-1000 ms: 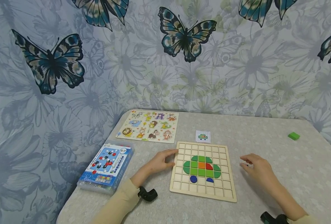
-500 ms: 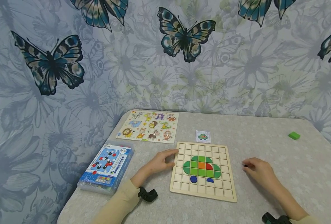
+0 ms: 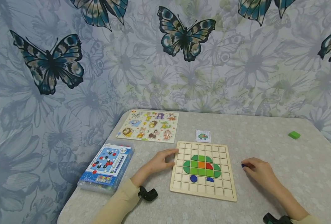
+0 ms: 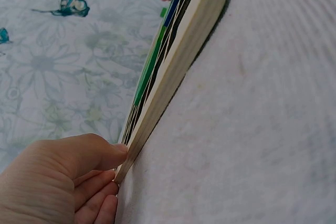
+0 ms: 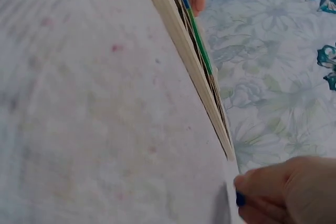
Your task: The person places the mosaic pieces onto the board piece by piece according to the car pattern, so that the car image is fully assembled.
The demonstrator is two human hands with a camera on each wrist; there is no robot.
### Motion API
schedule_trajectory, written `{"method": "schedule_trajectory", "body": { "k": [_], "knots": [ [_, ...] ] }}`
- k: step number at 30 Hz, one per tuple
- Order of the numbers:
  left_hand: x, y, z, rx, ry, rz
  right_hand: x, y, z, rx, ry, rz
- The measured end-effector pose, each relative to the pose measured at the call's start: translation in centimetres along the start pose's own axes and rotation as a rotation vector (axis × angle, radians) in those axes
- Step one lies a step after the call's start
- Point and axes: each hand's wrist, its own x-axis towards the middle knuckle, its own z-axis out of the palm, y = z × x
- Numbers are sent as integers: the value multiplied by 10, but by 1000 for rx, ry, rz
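Observation:
A square wooden grid board point(image 3: 227, 193) lies on the table, with green, orange, red and blue flat pieces set in its cells. Low in the picture are a blue disc point(image 3: 193, 178) and a blue half-disc point(image 3: 210, 179). My left hand point(image 3: 160, 161) rests against the board's left edge, index fingertip and thumb touching it. Right of the board, my right hand point(image 3: 259, 170) pinches a small blue piece point(image 5: 240, 199) between thumb and fingers. It is mostly hidden, so its exact shape cannot be told.
A printed pattern card point(image 3: 203, 136) lies just behind the board. At the back left is an animal puzzle board point(image 3: 148, 126), with a boxed molecule model set point(image 3: 106, 168) in front of it. One green block point(image 3: 294, 135) sits far right on the table point(image 3: 255, 130).
My right fingers have closed on the blue piece, which now shows at the fingertips. The left hand and the board have stayed in place.

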Motion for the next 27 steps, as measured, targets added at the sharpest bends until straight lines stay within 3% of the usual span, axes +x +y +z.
{"method": "schedule_trajectory", "body": {
  "k": [7, 11, 16, 22, 27],
  "knots": [
    [0, 0, 0, 7, -8, -3, 8, -48, -6, 171, -73, -27],
    [0, 1, 0, 16, -3, -6, 8, -73, 2, 287, -128, -136],
    [0, 2, -1, 11, -2, -4, 3, -87, 22, 393, -190, -229],
    [0, 2, -1, 15, -1, -2, -2, -88, 40, 328, -171, -270],
    [0, 3, -2, 5, 0, 5, -2, -88, 44, 245, -152, -296]
  ]
}}
